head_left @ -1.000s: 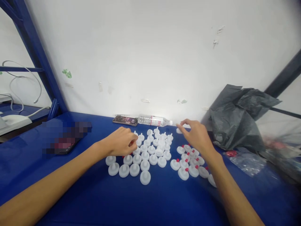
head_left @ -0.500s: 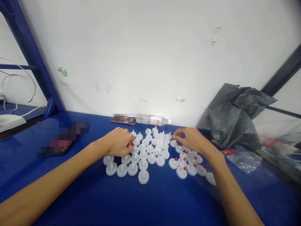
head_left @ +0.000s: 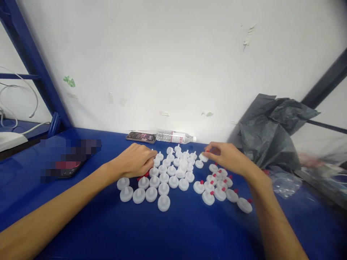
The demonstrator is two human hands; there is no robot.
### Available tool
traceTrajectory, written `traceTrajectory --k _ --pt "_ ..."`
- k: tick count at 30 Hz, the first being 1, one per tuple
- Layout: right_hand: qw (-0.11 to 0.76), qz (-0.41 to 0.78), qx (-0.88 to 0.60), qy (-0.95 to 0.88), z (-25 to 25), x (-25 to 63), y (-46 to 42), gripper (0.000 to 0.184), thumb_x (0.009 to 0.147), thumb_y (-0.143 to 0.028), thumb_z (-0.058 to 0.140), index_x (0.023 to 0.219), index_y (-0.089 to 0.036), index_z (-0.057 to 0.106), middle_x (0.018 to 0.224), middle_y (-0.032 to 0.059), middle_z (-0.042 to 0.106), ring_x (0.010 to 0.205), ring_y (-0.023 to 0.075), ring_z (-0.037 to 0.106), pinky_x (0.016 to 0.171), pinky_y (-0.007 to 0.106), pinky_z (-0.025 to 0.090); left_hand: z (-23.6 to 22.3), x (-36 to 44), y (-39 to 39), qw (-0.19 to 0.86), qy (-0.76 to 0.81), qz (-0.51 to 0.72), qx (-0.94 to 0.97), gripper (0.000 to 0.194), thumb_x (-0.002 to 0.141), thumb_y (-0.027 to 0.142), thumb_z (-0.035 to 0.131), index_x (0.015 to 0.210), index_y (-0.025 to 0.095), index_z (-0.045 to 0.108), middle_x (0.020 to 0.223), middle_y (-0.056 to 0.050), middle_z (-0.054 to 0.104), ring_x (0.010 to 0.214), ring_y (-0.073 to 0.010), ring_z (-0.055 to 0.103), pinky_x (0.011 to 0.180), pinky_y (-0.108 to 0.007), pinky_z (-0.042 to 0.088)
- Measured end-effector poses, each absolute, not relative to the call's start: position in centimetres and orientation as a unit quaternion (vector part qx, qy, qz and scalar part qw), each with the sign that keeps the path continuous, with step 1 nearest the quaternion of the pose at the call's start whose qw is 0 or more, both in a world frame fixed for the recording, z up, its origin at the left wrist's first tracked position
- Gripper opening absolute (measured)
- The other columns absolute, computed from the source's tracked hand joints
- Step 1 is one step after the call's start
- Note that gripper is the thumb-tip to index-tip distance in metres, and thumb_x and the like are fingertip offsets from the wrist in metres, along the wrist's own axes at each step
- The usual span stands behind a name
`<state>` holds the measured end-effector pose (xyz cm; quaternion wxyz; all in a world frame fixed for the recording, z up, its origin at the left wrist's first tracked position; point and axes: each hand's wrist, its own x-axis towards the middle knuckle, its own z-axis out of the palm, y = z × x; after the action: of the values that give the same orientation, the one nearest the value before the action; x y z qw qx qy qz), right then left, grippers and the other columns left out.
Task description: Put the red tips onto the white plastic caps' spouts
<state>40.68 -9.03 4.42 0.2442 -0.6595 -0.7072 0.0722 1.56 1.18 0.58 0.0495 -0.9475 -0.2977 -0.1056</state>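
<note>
Many white round plastic caps with a nozzle (head_left: 163,203) stand spread over the middle of the blue table. My left hand (head_left: 138,160) is over their left side, fingers pinched together and pointing down; what they hold, if anything, is hidden. Small red pieces (head_left: 145,175) show just beneath it. At the right, my right hand (head_left: 221,155) grips a white cap with a red tip (head_left: 204,157) between thumb and fingers, tilted just above the table. Below that hand lies a group of white caps with red tips (head_left: 208,198), several of them leaning on their sides.
Against the wall lie a phone (head_left: 141,137) and a clear plastic bottle (head_left: 173,137). A dark device (head_left: 72,169), partly pixelated, is at the left. To the right are a crumpled grey bag (head_left: 267,133) and a clear plastic bag (head_left: 284,182).
My right hand has closed on a red-tipped cap and raised it a little. My left hand has shifted slightly up and left, leaving more of the red pieces in sight.
</note>
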Motion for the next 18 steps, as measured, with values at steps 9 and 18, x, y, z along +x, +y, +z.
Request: traceTrajectory --k 9,18 --pt "0.293 0.001 -0.54 -0.789 1.7 32.4 -8.3 0.009 0.11 -0.024 0.081 0.114 -0.031 0.086 0.122 0.007 0.097 0.12 0.0323 0.093 0.107 0.048 0.076 -0.1 2.2 -0.3 0.039 -0.244 -0.209 -0.946 0.019 0.123 0.036 0.06 0.106 0.029 0.064 0.075 0.003 0.073 0.065 -0.0244 0.066 0.066 -0.039 0.026" --pt "0.361 -0.072 -0.422 -0.828 -1.1 27.5 -9.1 0.027 0.114 -0.027 0.085 0.136 -0.037 0.073 0.124 0.0029 0.094 0.105 0.0315 0.094 0.09 0.047 0.081 -0.1 2.6 -0.4 0.042 -0.215 -0.229 -0.948 0.03 0.129 0.029 0.049 0.1 0.03 0.055 0.073 0.003 0.065 0.057 -0.0224 0.057 0.059 -0.038 0.022"
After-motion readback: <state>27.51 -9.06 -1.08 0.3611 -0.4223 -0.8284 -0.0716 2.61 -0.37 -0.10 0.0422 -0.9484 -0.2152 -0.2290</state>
